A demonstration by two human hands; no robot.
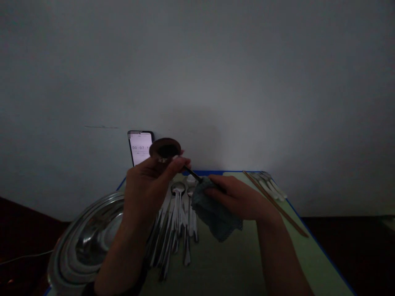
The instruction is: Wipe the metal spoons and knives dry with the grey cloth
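Note:
My left hand [148, 185] is closed around a large spoon [165, 143], whose round, dark bowl tilts up beyond my fingers. From the bowl, a thin handle slants down to the right. My right hand [236, 195] pinches a blue-grey cloth [217, 216] around the lower end of that handle, and the cloth's loose corner hangs down. Beneath and between my hands lies a bunch of metal cutlery [175, 222], several spoons among it, handles pointing towards me. The dim light hides the finer detail of the held spoon.
Nested metal bowls [83, 250] stand at the table's left. A phone [140, 148] showing a running timer leans on the wall [247, 82]. At the right edge of the table [234, 263] lie wooden chopsticks [277, 207] and forks with white handles [273, 185].

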